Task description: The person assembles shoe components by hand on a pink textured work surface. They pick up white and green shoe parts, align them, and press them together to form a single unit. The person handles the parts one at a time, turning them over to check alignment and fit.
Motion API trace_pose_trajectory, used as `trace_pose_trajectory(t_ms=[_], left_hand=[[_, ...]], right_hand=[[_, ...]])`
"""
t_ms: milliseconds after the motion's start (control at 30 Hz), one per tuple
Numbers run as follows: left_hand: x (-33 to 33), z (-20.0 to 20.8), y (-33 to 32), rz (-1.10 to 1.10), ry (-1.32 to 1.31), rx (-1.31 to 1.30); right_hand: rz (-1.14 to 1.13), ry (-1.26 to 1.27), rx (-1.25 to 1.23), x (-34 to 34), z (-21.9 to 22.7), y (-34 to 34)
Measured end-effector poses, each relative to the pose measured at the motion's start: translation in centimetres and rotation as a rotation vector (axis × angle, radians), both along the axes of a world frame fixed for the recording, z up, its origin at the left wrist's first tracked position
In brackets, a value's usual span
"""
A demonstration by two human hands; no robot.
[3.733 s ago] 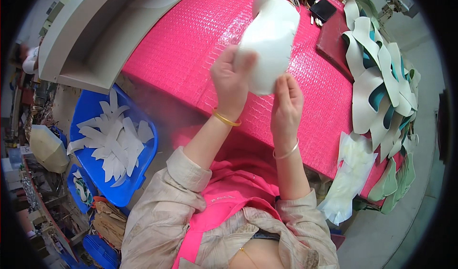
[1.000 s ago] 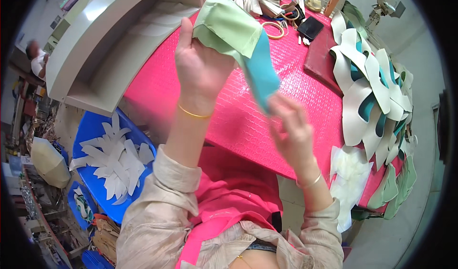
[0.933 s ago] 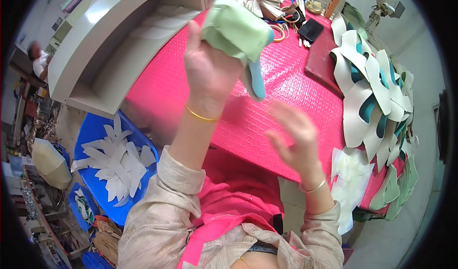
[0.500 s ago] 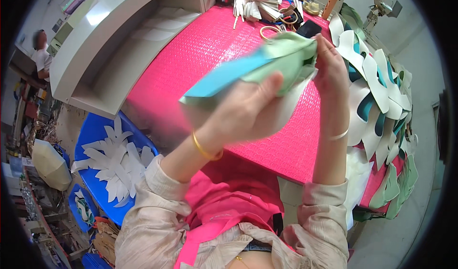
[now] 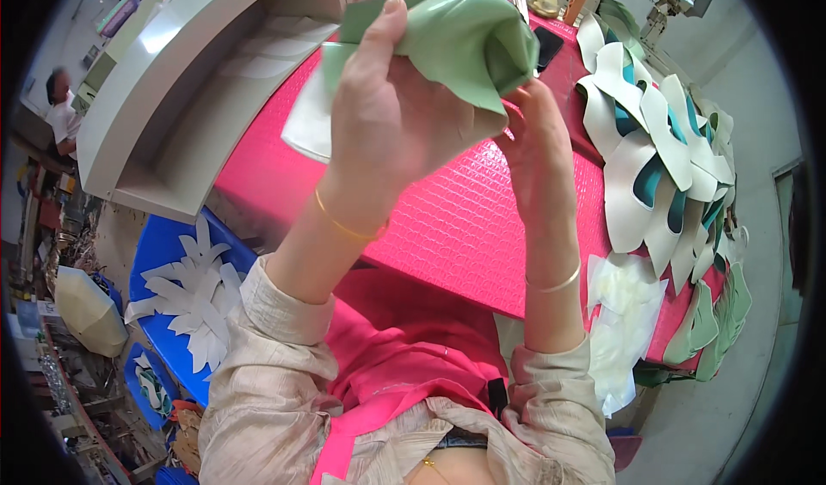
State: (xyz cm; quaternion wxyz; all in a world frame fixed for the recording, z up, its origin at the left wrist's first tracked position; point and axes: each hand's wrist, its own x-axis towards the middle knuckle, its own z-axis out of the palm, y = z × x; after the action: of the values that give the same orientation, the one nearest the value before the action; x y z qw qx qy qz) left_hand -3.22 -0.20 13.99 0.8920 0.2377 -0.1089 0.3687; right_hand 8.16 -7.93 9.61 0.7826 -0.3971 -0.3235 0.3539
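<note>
A light green leather shoe upper [image 5: 460, 42] is raised over the pink table, its opening facing right. My left hand [image 5: 379, 98] grips it from the left and below, thumb up against its outer side. At its lower right edge are the bent fingers of my right hand [image 5: 538, 128], with the fingertips partly behind the leather. A pale flap [image 5: 308, 123] shows left of my left wrist; I cannot tell whether it belongs to the upper.
Overlapping white and teal cut pieces [image 5: 658, 149] cover the table's right side, near green pieces [image 5: 723, 321] and a translucent sheet [image 5: 624, 330]. A grey machine housing [image 5: 155, 80] stands left. Below it, a blue tub [image 5: 159, 261] holds white strips. A dark phone [image 5: 548, 48] lies behind.
The shoe upper has been lifted and turned, so its green outside and opening now face me. My left hand has risen with its thumb pointing up; my right hand has moved left and lower.
</note>
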Motion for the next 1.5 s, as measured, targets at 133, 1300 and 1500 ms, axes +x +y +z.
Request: trace_pose_trajectory(t_ms=[133, 1300, 1500], left_hand=[[-0.3, -0.4, 0.0, 0.124, 0.117, -0.064], [-5.0, -12.9, -4.3, -0.306, 0.801, 0.578], [-5.1, -14.5, -6.6, -0.250, 0.604, 0.292]], right_hand=[[0.089, 0.027, 0.084, -0.5, -1.6, 0.9], [0.298, 0.157, -0.317, 5.8, -6.2, -5.9], [0.310, -0.216, -0.470, 5.7, -4.6, -5.1]])
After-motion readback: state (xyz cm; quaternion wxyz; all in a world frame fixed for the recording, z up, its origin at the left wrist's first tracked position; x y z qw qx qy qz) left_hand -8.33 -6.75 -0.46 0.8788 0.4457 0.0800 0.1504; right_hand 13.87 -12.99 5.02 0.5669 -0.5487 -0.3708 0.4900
